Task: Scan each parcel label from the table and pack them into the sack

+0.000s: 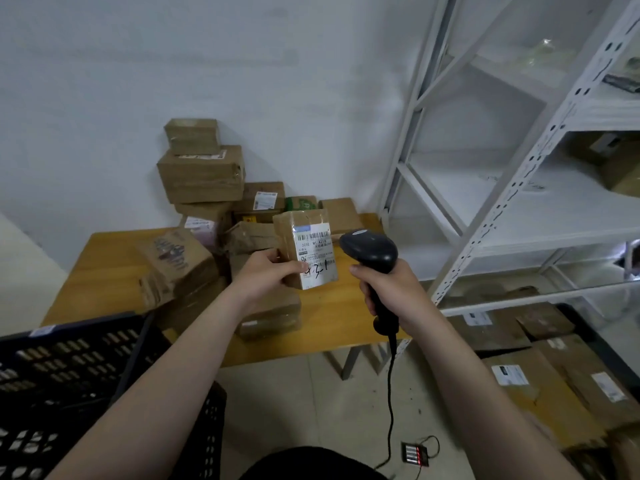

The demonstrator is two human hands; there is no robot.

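While the left hand (266, 271) grips a small brown cardboard parcel (294, 237) upright above the middle of the wooden tabletop (114, 268), I see its white printed label (317, 258) turned toward the camera, with the thumb across the label's lower part. The right hand (391, 289) is wrapped around the handle of a black corded barcode scanner (372, 252), whose head is just beside the parcel's right side (touching or not, I cannot tell). More brown cardboard boxes (204, 174) are stacked along the tabletop's far edge. A dark perforated plastic crate (69, 368) sits at its near left corner.
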